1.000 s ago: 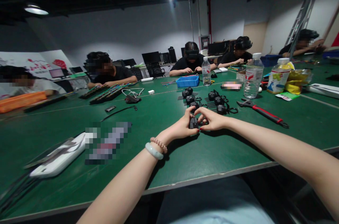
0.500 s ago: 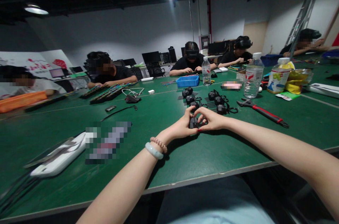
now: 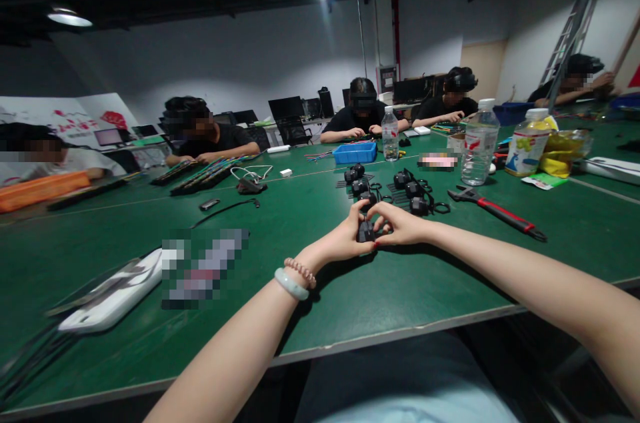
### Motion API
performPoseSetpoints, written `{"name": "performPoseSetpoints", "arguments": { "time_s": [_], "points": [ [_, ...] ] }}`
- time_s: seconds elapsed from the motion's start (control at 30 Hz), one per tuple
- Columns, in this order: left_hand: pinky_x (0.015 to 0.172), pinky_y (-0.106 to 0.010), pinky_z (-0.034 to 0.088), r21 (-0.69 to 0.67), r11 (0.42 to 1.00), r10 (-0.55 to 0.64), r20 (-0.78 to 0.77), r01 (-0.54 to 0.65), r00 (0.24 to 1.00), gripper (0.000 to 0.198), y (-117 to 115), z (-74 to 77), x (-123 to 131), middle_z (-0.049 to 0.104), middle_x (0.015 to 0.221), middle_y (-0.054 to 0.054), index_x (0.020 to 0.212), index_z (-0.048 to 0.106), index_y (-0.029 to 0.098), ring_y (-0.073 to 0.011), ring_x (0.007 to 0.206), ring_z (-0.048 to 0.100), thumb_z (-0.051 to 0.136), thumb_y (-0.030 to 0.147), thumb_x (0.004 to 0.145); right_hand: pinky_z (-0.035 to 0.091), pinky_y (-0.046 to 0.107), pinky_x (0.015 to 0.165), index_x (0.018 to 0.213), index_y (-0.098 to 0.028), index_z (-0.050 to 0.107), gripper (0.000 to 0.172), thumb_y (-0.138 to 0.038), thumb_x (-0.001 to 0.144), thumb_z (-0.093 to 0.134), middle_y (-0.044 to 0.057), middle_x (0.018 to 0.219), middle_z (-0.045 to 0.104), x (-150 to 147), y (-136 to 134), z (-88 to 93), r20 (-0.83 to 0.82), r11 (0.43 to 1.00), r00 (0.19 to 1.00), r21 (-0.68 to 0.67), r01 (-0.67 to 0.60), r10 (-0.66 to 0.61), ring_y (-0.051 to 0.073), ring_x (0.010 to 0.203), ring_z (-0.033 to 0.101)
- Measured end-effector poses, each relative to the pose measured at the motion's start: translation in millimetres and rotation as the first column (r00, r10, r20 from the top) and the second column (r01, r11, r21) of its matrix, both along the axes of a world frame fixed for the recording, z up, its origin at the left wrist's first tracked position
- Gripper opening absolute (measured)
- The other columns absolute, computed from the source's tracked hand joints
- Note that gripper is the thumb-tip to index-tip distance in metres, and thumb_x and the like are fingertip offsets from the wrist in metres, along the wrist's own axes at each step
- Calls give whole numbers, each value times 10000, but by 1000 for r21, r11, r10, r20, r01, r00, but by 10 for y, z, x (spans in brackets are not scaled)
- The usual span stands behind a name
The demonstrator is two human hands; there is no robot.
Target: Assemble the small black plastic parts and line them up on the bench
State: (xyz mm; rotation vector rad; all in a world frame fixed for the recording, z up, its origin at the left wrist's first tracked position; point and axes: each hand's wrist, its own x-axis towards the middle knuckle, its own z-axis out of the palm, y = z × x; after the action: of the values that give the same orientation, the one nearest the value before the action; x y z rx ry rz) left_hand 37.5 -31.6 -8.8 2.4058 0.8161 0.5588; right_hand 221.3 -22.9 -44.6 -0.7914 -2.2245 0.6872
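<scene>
Both my hands meet over the green table (image 3: 310, 223) around one small black plastic part (image 3: 365, 231). My left hand (image 3: 344, 238), with a jade bangle and a bead bracelet on its wrist, pinches the part from the left. My right hand (image 3: 403, 225) closes on it from the right, fingers curled over the top. Just behind my hands lie several more black parts (image 3: 411, 193) with loops and comb-like strips.
A red-handled wrench (image 3: 495, 211) lies to the right. Water bottles (image 3: 479, 143), a juice bottle (image 3: 527, 141), a blue tray (image 3: 355, 153) and a white power strip (image 3: 113, 298) stand around. Other people work at the far side of the table.
</scene>
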Motion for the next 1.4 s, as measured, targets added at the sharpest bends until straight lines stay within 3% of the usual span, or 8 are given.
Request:
{"name": "performPoseSetpoints", "arguments": {
  "time_s": [0.87, 1.4],
  "points": [
    [639, -274, 434, -5, 1000, -5, -29, 5, 1000, 831, 29, -39, -13, 406, 967, -43, 1249, 17, 235, -100, 703, 481, 559, 200, 620, 446, 223, 561, 994, -181, 451, 411, -305, 635, 607, 38, 906, 439, 19, 11, 41, 59, 997, 998, 68, 23, -27, 104, 708, 496],
    [658, -298, 431, -4, 1000, 3, -19, -3, 1000, 835, 34, -37, -18, 411, 954, -41, 1255, 35, 237, -97, 689, 473, 568, 201, 613, 443, 235, 583, 988, -181, 457, 399, -307, 638, 604, 37, 899, 444, 17, 11, 44, 74, 997, 996, 69, 36, -41, 110, 718, 491]
  ]
}}
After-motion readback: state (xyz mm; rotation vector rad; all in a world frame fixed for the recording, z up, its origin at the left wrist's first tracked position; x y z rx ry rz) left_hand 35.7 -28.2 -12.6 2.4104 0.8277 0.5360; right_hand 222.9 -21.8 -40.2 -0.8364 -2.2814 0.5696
